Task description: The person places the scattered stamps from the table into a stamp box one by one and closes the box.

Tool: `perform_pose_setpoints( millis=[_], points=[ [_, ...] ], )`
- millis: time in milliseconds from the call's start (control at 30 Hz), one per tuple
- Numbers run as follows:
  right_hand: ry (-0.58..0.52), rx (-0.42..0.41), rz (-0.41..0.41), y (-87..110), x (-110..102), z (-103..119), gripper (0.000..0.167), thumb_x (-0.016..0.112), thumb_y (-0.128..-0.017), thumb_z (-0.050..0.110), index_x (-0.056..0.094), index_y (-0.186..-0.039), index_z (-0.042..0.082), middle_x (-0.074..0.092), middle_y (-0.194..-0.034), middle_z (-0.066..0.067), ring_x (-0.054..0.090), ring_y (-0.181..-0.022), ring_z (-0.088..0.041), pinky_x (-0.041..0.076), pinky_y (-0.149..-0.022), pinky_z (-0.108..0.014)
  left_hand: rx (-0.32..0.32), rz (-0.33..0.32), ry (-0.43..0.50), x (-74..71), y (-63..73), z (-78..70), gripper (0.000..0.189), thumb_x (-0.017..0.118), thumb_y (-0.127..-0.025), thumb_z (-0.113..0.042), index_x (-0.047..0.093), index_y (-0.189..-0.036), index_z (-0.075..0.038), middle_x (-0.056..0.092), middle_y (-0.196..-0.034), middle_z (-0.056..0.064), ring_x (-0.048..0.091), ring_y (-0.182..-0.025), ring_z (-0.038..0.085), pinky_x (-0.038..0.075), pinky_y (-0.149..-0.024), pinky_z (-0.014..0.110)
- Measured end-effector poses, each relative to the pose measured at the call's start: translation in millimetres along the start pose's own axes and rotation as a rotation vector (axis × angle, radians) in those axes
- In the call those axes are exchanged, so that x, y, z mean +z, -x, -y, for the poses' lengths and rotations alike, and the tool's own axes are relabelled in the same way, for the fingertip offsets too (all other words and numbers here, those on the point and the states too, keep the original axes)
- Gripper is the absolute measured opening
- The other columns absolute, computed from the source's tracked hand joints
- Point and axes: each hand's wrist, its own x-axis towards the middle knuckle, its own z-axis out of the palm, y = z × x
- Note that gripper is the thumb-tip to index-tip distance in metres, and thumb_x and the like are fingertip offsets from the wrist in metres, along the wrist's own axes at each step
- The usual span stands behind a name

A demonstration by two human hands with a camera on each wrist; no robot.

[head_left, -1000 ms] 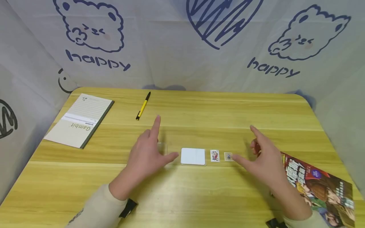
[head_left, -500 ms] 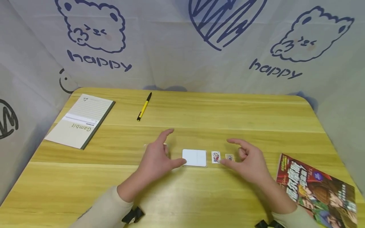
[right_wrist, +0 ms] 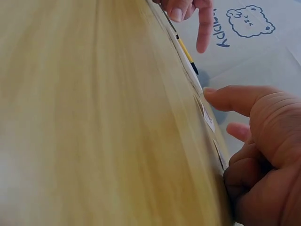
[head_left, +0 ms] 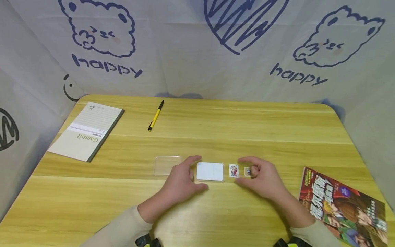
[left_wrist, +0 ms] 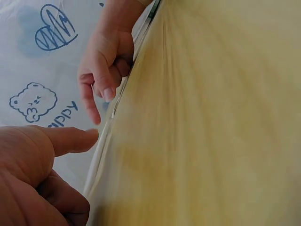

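A white rectangular block like a small card stack (head_left: pixel 210 171) lies in a shallow clear case at the table's middle. My left hand (head_left: pixel 180 180) is at its left end, index finger beyond the far edge and thumb before the near edge, a gap showing at both. To the right lie a small joker card (head_left: pixel 234 170) and a smaller beige card (head_left: pixel 247 172). My right hand (head_left: pixel 263 176) holds nothing; its thumb and index are spread on either side of the joker card, its other fingers curled over part of the beige card. In the right wrist view the joker card (right_wrist: pixel 208 120) is seen nearly edge-on.
Left of the block lies a flat clear plastic lid (head_left: pixel 163 161), partly behind my left hand. A notebook (head_left: pixel 87 132) sits at the back left, with a yellow and black pen (head_left: pixel 155 116) beside it. A colourful magazine (head_left: pixel 345 206) lies at the right, close to my right forearm.
My left hand has moved right and nearer, uncovering the clear lid. My right hand has moved left, away from the magazine, towards the joker card. The cards and block stay put.
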Motion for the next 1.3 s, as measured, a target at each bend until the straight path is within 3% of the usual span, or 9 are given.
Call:
perform_pose_setpoints(
  millis=[133,533,800,1000,1300],
  points=[
    [0.039,-0.001,0.005,-1.6,2,-2,0.053,0.092,-0.071,0.022,0.071,-0.118,0.009,0.03,-0.052,0.008,0.025,-0.046,-0.006,0.028,-0.046,-0.025,0.019,0.007,-0.019,3.3,-2.0,2.1,0.084,0.092,-0.069,-0.012,0.05,-0.141,-0.001,0.047,-0.055,-0.004,0.038,-0.046,0.007,0.038,-0.045,0.027],
    [0.074,0.014,0.017,-3.5,6,-1,0.045,0.091,-0.073,0.02,0.072,-0.114,0.01,0.029,-0.052,0.008,0.025,-0.046,-0.007,0.024,-0.045,-0.024,0.045,-0.001,-0.045,-6.3,-9.7,10.4,0.074,0.091,-0.071,-0.009,0.055,-0.135,-0.001,0.042,-0.054,-0.006,0.035,-0.047,0.006,0.035,-0.045,0.025],
    [0.096,0.001,0.021,-4.8,6,0,0.041,0.089,-0.075,0.019,0.073,-0.112,0.009,0.03,-0.052,0.009,0.026,-0.046,-0.007,0.025,-0.046,-0.025,0.034,0.012,-0.05,-13.6,-14.2,14.9,0.072,0.092,-0.07,-0.011,0.059,-0.133,-0.002,0.041,-0.056,-0.005,0.035,-0.049,0.008,0.035,-0.048,0.027],
    [0.109,-0.008,0.025,-5.2,6,0,0.039,0.089,-0.077,0.02,0.073,-0.111,0.01,0.03,-0.052,0.009,0.025,-0.046,-0.006,0.026,-0.047,-0.025,0.028,0.042,-0.101,-10.8,-12.9,13.0,0.067,0.091,-0.072,-0.015,0.061,-0.129,0.001,0.047,-0.061,-0.003,0.041,-0.052,0.009,0.037,-0.048,0.026],
    [0.096,0.005,0.025,-2.8,5,1,0.04,0.089,-0.077,0.025,0.073,-0.112,0.01,0.029,-0.051,0.008,0.025,-0.045,-0.006,0.03,-0.048,-0.027,0.024,0.06,-0.093,-6.0,-10.9,8.1,0.063,0.093,-0.068,-0.02,0.064,-0.12,0.0,0.048,-0.061,-0.002,0.041,-0.051,0.009,0.037,-0.047,0.027]
  ],
)
